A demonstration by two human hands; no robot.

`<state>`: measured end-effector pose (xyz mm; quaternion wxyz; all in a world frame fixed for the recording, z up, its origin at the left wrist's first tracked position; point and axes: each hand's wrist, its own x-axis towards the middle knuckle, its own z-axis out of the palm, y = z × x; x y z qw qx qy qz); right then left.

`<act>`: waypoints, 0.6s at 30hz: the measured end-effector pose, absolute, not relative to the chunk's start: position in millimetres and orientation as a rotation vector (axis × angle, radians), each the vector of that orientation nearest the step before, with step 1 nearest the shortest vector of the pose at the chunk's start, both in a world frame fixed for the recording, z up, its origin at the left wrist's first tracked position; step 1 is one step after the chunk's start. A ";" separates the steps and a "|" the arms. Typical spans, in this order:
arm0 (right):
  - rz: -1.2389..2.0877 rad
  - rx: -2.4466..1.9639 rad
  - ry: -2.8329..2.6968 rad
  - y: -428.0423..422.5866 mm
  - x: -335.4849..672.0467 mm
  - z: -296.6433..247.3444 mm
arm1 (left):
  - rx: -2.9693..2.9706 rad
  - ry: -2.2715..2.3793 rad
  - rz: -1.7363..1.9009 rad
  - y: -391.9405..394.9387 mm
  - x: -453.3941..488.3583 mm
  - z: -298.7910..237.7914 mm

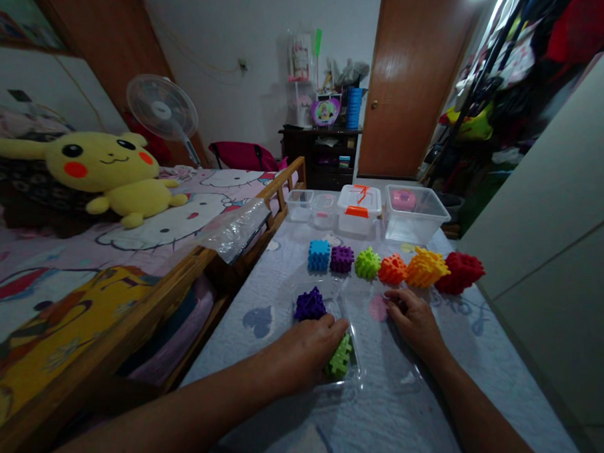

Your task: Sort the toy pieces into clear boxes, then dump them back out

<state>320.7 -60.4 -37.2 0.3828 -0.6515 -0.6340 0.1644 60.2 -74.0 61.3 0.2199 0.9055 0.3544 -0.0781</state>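
Observation:
My left hand (307, 350) lies knuckles-up inside a clear plastic tray (356, 378), its fingers curled over a green spiky block (339, 360). A dark purple spiky block (310, 304) sits in the same tray just beyond that hand. My right hand (413, 318) rests palm-down on the tray's clear lid, fingers bent and pressed on the plastic, nothing visible in them. Beyond both hands stands a row of spiky blocks: blue (318, 255), purple (341, 259), light green (367, 263), orange (392, 269), yellow-orange (426, 266) and red (459, 272).
Several clear plastic containers (414, 213) stand at the table's far end, one with an orange latch (357, 211). A bed with a wooden rail (194, 268) and a yellow plush (109, 171) runs along the left. A grey cabinet wall (547, 242) is on the right.

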 end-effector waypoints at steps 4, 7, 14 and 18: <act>0.427 -1.653 -1.611 -60.0 321.2 -38.4 | 2.543 0.941 -0.142 -73.8 60.4 59.5; 0.415 -1.645 -1.617 -60.1 321.4 -38.5 | 2.544 0.937 -0.155 -73.3 60.4 58.1; 0.425 -1.653 -1.622 -59.6 322.7 -42.5 | 2.548 0.924 -0.145 -73.1 60.3 59.7; 0.422 -1.642 -1.625 -59.4 323.0 -44.1 | 2.558 0.944 -0.166 -73.5 61.7 57.1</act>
